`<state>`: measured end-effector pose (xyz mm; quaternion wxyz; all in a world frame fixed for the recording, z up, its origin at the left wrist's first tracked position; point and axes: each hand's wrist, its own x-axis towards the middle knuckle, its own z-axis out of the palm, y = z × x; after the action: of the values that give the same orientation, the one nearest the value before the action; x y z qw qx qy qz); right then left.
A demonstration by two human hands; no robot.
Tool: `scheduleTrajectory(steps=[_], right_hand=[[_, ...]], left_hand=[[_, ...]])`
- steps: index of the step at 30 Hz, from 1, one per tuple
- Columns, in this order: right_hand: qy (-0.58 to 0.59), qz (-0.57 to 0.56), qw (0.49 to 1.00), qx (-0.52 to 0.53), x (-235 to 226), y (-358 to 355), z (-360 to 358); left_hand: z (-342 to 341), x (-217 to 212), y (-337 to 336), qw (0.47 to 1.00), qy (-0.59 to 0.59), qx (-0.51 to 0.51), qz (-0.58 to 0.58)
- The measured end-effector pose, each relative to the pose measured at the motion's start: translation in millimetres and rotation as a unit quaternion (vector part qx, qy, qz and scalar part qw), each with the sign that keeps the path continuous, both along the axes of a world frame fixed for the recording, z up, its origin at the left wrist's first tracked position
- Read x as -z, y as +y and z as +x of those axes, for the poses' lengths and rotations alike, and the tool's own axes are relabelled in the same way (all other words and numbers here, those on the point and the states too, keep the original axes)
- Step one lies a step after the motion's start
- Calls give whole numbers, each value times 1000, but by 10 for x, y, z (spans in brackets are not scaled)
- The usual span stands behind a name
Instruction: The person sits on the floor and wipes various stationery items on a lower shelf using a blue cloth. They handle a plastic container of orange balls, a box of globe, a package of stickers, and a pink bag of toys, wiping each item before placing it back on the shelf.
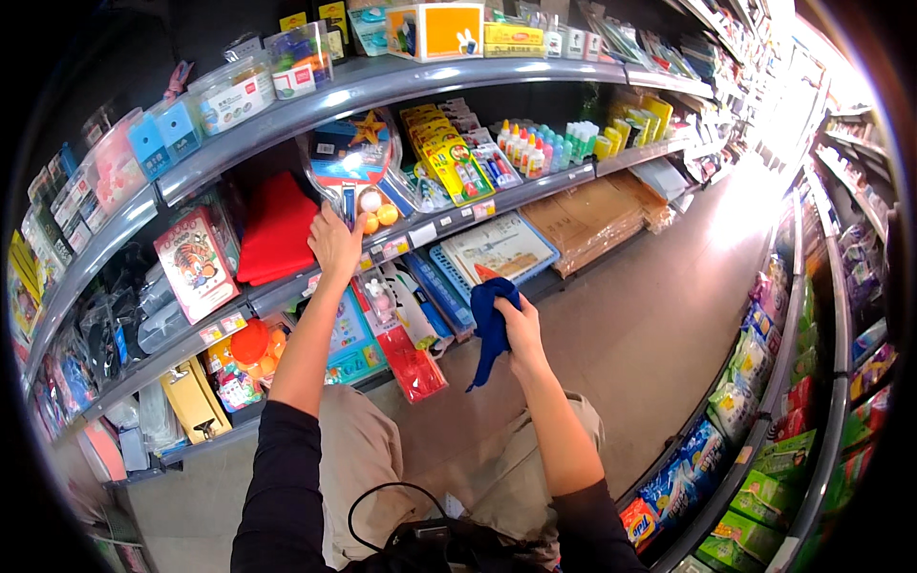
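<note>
My left hand [334, 245] is at the middle shelf, its fingers closed on the lower edge of a packaged table tennis set [353, 153]. Inside the clear pack are a paddle, a white ball and orange balls. A bunched dark blue cloth [492, 329] hangs from my right hand [522, 329], which is closed around it in front of the lower shelf. Just left of my left hand lies folded red fabric [277, 229]. To the right of the set are yellow blister packs [457, 170] and several small glue bottles [521, 148].
The upper shelf [382, 74] carries plastic boxes and stationery. On the lower shelf sit a red pack [411, 363], a blue-framed board [497, 250] and brown paper packs [583, 224]. The aisle floor [650, 325] runs between this shelf and another with bagged goods [697, 463].
</note>
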<state>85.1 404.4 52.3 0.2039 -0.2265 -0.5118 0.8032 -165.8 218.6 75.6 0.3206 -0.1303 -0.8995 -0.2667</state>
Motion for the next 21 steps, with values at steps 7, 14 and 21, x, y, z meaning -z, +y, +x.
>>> scheduleTrajectory(steps=[7,14,21], right_hand=[[-34,35,996,-70,145,-148,37],[3,-177,965,-193,495,-302,199],[-89,297,948,-74,396,-603,134]], left_hand=[[1882,635,281,852,-139,501,53],[2070,1051,263,874,-170,384,245],[1997,1111,148,865,-245,368,238]])
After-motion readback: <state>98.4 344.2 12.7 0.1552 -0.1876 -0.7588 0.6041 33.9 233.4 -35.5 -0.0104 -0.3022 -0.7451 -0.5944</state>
